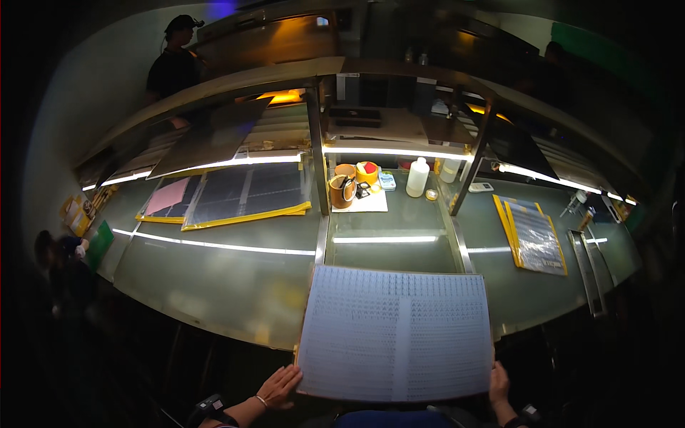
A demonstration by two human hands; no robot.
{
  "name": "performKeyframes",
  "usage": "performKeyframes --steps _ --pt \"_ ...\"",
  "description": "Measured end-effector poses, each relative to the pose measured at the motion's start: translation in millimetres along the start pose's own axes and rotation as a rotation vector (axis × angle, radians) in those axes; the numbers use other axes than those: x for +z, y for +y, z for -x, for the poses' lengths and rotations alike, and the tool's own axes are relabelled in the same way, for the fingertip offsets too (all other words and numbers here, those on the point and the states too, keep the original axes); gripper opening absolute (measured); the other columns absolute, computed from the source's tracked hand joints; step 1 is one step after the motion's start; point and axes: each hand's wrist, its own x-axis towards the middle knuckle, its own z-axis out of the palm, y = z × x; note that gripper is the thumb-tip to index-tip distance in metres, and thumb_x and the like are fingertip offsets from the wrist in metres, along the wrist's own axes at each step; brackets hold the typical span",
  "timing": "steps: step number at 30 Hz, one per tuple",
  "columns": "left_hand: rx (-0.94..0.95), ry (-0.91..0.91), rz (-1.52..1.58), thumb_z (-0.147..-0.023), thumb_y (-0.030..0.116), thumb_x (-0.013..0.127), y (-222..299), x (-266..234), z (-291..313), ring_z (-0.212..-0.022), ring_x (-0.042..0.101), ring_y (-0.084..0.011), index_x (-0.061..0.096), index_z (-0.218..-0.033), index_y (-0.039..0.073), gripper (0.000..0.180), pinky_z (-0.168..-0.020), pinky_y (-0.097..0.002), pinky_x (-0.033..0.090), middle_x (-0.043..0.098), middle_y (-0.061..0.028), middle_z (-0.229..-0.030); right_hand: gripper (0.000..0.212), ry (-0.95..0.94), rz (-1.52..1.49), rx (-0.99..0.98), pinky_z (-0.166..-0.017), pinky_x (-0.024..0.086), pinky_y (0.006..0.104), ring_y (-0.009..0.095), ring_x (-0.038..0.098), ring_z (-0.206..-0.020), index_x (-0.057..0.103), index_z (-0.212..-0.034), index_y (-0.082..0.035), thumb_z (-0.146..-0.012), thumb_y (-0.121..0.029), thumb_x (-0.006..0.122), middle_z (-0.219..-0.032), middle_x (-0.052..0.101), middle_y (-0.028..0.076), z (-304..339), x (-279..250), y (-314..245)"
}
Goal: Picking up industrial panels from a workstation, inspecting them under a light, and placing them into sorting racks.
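A large rectangular panel (357, 335), bluish grey with fine rows of repeated marks and a pale band down the middle, is held in front of me. Its far edge lies over the near edge of the glass-topped bench (285, 285). My left hand (278, 387) grips the panel's near left edge, fingers along the side and the thumb lower down. At the right edge, my right hand (499, 385) has its fingers curled round the border, partly hidden. What the panel's underside looks like does not show.
Yellow-edged film sheets (246, 196) lie at the back left, with a pink sheet (167, 196) on them. Mid-bench stand a white bottle (417, 177), a brown mug (342, 191) and tape rolls (367, 172). More yellow-edged sheets (535, 239) lie right. A person (175, 64) stands beyond.
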Motion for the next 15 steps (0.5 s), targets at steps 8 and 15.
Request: performKeyframes --steps 8,15 --pt "0.263 0.379 -0.204 -0.085 0.012 0.045 -47.7 16.4 -7.8 -0.126 0.038 -0.0253 0.038 -0.132 0.016 0.048 -0.106 -0.0432 0.027 0.04 -0.0117 -0.135 0.028 -0.565 -0.329 0.607 -0.058 0.049 0.0406 0.022 0.058 -0.065 0.057 -0.102 0.001 -0.086 -0.022 0.058 -0.081 0.06 0.009 -0.8 -70.2 -57.1" --pt "0.339 0.658 -0.088 -0.084 0.011 0.048 -56.7 -9.6 -4.3 -0.117 0.049 -0.0289 0.05 -0.124 0.012 0.04 -0.1 -0.0404 0.039 0.049 -0.0144 -0.127 0.008 -0.443 -0.46 0.103 -0.063 0.047 0.0314 0.016 0.057 -0.065 0.058 -0.076 -0.004 -0.081 -0.011 0.057 -0.073 0.059 0.004 -36.6 -161.4 -229.1"
